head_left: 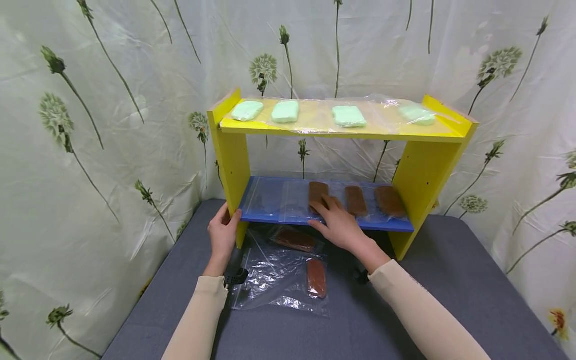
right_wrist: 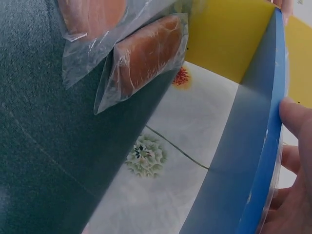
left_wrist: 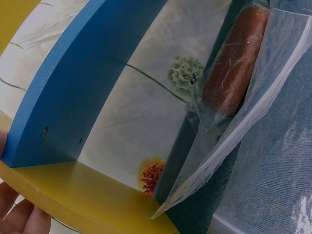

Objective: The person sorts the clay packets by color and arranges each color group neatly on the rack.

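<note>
A small shelf unit has yellow side panels (head_left: 230, 165), a yellow top board and a blue lower shelf (head_left: 265, 187). My left hand (head_left: 222, 232) grips the left side panel at the level of the blue shelf, its thumb in front and its fingers on the outer side. My right hand (head_left: 337, 222) reaches over the blue shelf's front edge. Its fingers rest on a brown block (head_left: 318, 190) in clear plastic, and its thumb touches the edge. Two more wrapped brown blocks, a narrow one (head_left: 356, 201) and a wide one (head_left: 389, 201), lie to the right.
Several pale green blocks (head_left: 285, 111) in clear plastic lie along the top board. Below the blue shelf, a bagged brown block (head_left: 294, 239) and a reddish-brown block (head_left: 316, 278) on a clear zip bag (head_left: 274, 280) lie on the dark table (head_left: 279, 335). A flower-print curtain (head_left: 112, 165) hangs behind.
</note>
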